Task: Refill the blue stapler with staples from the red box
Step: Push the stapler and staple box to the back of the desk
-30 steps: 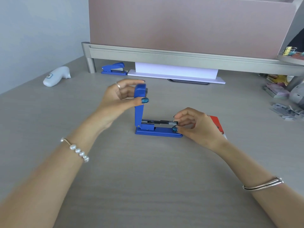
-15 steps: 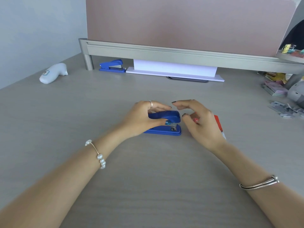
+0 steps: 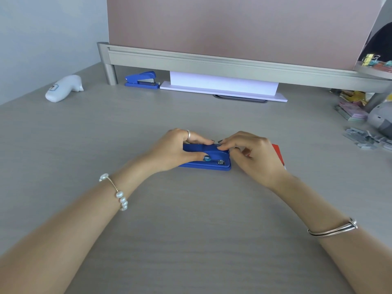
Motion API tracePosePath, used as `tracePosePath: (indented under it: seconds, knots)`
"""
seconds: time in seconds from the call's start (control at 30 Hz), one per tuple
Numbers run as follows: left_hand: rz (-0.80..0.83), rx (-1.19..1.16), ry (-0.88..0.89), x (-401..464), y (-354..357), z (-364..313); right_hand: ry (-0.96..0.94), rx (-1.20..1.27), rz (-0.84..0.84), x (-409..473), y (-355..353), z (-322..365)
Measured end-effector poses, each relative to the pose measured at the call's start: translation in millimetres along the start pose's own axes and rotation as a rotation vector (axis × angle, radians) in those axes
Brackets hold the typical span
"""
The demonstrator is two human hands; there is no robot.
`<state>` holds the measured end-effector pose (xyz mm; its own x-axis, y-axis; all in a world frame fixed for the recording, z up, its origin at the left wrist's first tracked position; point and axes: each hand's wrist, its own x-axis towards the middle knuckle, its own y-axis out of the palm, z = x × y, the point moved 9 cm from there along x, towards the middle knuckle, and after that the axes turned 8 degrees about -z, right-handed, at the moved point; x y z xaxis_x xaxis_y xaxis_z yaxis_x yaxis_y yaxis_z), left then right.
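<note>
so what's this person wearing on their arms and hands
Both forearms are bare, no sleeves. The left wrist carries a thin gold-toned bracelet with white pearls; the left hand has a silver ring and dark teal nail polish. The right wrist has a silver bangle; the right hand has dark nails.

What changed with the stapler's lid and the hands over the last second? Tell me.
The blue stapler's lid swung down from upright to shut. The left hand went down with it and now grips the body; the right hand moved from the front end to press on top. The base stayed on the desk, red box behind.
</note>
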<state>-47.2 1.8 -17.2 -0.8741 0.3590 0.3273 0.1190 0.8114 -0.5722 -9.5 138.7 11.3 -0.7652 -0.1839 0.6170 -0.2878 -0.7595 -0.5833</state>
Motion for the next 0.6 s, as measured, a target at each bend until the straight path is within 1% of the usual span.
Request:
tracePosePath:
  seconds: [0.1, 0.2, 0.27, 0.37, 0.43, 0.5, 0.6]
  knots:
    - [-0.018, -0.064, -0.020, 0, -4, 0, 0.114, 0.107, 0.033, 2, -5, -7]
    - [-0.015, -0.111, -0.038, -1, -5, 3, 0.185, 0.141, 0.054, 8, -14, -13]
    - [0.011, -0.127, -0.036, -2, -3, 5, 0.206, 0.057, 0.166, 8, -18, -20]
    - [0.027, -0.126, -0.048, -3, -1, 9, 0.219, -0.181, 0.364, -9, -31, -40]
    - [0.013, -0.116, -0.060, -3, -1, 12, 0.269, -0.261, 0.418, -26, -42, -56]
    - [0.002, -0.123, -0.059, -4, -1, 12, 0.286, -0.266, 0.400, -39, -46, -67]
    - [-0.002, -0.122, -0.058, -5, -1, 11, 0.214, -0.237, 0.331, -47, -42, -68]
